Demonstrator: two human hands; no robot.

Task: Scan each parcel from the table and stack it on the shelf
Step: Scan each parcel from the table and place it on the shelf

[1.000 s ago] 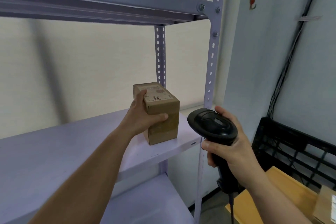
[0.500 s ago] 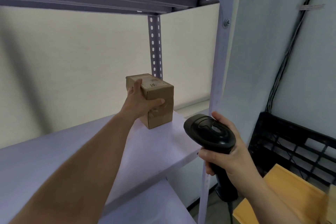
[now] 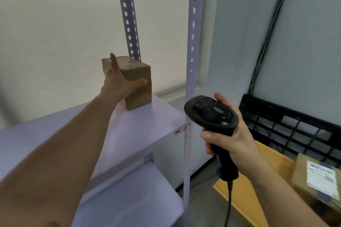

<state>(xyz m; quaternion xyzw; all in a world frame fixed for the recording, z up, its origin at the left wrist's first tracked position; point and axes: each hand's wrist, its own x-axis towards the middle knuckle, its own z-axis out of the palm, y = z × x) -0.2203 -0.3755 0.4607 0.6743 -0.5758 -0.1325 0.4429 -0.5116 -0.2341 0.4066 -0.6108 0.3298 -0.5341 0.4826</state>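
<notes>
Touching parcel [image 3: 140, 97] on shelf [image 3: 147, 127], left hand [image 3: 120, 84]

Left arm reaches forward and up, bare forearm straight. Left grip [image 3: 118, 83] lies against the parcel [image 3: 138, 71], index finger straight up its side and thumb straight across the front face. Right arm is bent low at right, right grip [image 3: 232, 138] wrapped round the scanner [image 3: 212, 114] handle.
</notes>
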